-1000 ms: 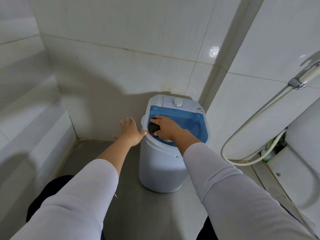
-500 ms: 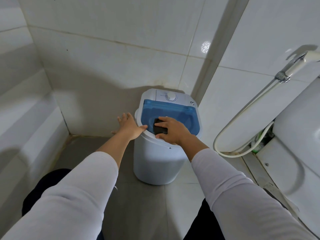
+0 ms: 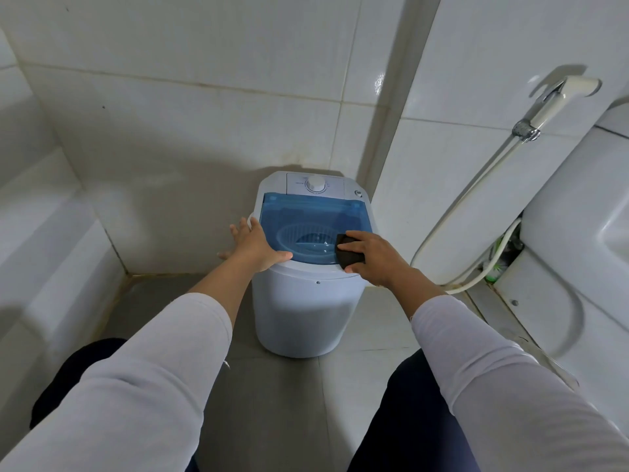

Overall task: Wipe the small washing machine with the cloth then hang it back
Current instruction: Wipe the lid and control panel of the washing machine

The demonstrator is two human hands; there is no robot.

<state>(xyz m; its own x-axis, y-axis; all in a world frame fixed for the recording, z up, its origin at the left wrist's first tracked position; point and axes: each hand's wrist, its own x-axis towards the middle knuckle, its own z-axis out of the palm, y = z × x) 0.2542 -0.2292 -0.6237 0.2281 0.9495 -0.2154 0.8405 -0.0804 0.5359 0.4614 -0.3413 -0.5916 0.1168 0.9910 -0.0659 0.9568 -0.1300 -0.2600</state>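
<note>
The small washing machine is a white tub with a clear blue lid and a white dial at its back. It stands on the grey floor in the tiled corner. My right hand presses a dark folded cloth flat on the lid's front right corner. My left hand rests with fingers spread on the machine's left rim, the thumb lying along the front edge.
A white toilet stands close on the right. A bidet sprayer hangs on the wall, its hose looping down beside the machine. A low tiled ledge runs along the left. My dark-trousered knees are at the bottom.
My right hand has slid the cloth across the lid from the left front to the right front corner. My left hand stays on the left rim. The view has tilted back.
</note>
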